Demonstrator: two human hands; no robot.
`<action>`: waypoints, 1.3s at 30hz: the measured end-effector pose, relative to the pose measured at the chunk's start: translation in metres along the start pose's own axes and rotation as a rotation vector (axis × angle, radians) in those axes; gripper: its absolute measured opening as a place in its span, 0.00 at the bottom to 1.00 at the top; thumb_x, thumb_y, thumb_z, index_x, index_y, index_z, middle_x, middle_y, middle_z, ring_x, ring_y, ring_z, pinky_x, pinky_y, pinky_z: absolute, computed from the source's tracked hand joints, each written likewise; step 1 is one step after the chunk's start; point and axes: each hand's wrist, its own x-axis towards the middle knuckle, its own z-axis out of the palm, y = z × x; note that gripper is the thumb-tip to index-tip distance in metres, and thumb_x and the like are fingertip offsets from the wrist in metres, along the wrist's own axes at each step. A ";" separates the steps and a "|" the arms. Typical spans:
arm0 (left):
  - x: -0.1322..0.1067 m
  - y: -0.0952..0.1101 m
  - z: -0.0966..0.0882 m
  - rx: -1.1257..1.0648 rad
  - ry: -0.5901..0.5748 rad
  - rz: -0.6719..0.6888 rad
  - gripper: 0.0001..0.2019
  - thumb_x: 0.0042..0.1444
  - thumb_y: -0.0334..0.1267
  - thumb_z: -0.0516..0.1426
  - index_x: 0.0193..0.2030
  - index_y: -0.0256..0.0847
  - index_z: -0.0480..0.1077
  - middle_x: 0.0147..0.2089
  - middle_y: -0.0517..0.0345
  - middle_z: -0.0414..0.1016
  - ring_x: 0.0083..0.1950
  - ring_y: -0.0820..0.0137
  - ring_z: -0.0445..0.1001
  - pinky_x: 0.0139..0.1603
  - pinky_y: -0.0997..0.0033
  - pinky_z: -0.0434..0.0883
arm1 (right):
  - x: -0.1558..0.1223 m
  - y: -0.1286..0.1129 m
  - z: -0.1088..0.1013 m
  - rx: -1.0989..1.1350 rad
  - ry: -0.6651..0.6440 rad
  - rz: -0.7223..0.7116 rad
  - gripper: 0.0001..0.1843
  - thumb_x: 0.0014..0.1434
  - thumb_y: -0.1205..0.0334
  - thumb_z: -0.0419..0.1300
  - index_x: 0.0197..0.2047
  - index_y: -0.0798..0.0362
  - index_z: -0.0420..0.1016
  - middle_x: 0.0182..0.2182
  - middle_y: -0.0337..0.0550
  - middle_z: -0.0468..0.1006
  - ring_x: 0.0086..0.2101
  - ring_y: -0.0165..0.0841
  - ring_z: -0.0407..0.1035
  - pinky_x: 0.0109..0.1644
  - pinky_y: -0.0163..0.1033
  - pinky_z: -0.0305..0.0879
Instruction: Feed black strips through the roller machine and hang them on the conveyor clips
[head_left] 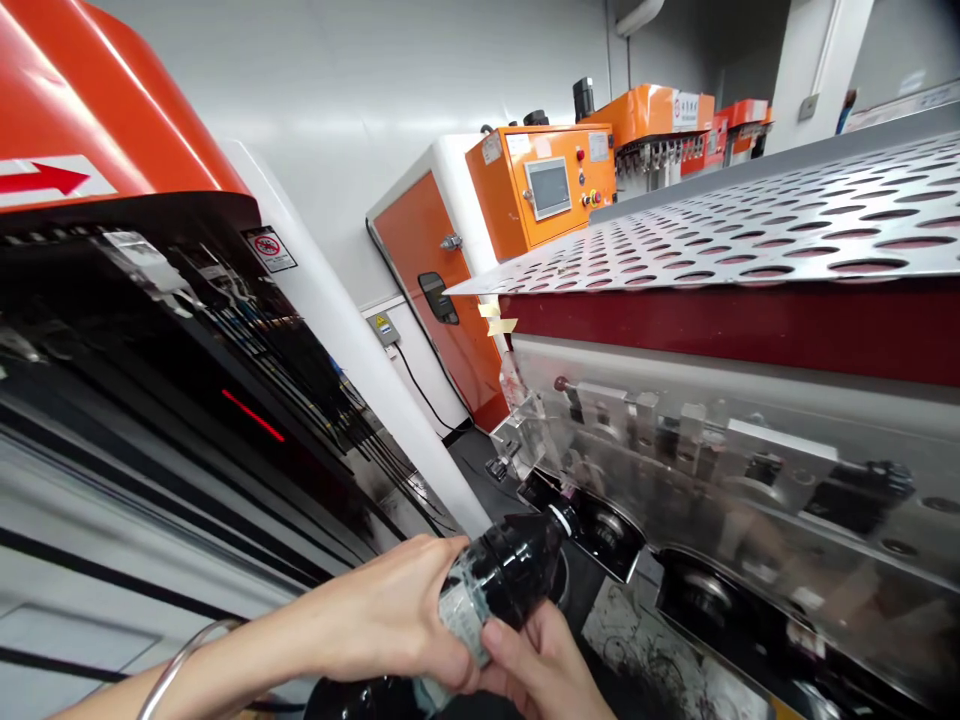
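Low in the head view, both my hands hold a dark plastic bottle point(506, 575) filled with black liquid, tipped with its neck pointing up and right toward the metal machine frame point(720, 480). My left hand point(390, 615), with a thin bangle at the wrist, wraps around the bottle's lower body and worn label. My right hand point(544, 665) grips the bottle from below with thumb and fingers pressed on it. The bottle's mouth sits close to a dark round opening point(600, 530) in the machine's underside.
A perforated metal sheet point(750, 230) lies on top of the machine at right. An orange and black machine housing point(135, 300) fills the left. An orange control cabinet point(547, 185) with a screen stands at the back by the white wall. Stained floor shows below.
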 end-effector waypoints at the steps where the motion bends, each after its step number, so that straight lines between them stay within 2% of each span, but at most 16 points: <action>1: -0.001 0.001 0.000 -0.010 -0.006 0.002 0.17 0.36 0.32 0.63 0.37 0.39 0.72 0.30 0.68 0.72 0.28 0.76 0.63 0.21 0.78 0.55 | 0.000 0.001 0.000 0.006 0.015 0.007 0.44 0.44 0.48 0.75 0.58 0.56 0.63 0.52 0.56 0.77 0.50 0.48 0.74 0.44 0.48 0.73; 9: -0.002 -0.001 -0.002 -0.060 -0.042 0.016 0.18 0.37 0.32 0.62 0.40 0.38 0.73 0.31 0.67 0.71 0.29 0.77 0.63 0.22 0.80 0.55 | -0.001 0.000 0.005 0.021 0.052 0.009 0.41 0.43 0.48 0.76 0.54 0.56 0.65 0.50 0.55 0.78 0.49 0.48 0.74 0.44 0.48 0.72; 21: -0.003 0.000 -0.005 -0.033 -0.004 0.021 0.16 0.37 0.33 0.64 0.37 0.39 0.73 0.30 0.67 0.71 0.30 0.76 0.64 0.22 0.80 0.56 | 0.001 -0.001 0.005 -0.013 0.044 -0.009 0.42 0.42 0.47 0.76 0.55 0.56 0.67 0.50 0.55 0.78 0.48 0.48 0.75 0.42 0.48 0.74; 27: -0.003 -0.003 -0.005 -0.062 -0.015 0.040 0.16 0.37 0.33 0.63 0.37 0.39 0.73 0.30 0.68 0.72 0.29 0.77 0.65 0.22 0.81 0.57 | 0.001 -0.002 0.007 0.010 0.062 -0.018 0.38 0.42 0.49 0.76 0.52 0.57 0.68 0.50 0.56 0.78 0.48 0.49 0.74 0.43 0.49 0.73; 39: -0.003 -0.002 -0.003 -0.092 -0.004 0.068 0.15 0.37 0.32 0.63 0.36 0.39 0.73 0.30 0.68 0.73 0.29 0.77 0.65 0.22 0.81 0.58 | 0.002 0.004 0.001 0.012 0.055 -0.019 0.38 0.44 0.50 0.76 0.52 0.57 0.65 0.50 0.56 0.78 0.49 0.48 0.74 0.43 0.47 0.74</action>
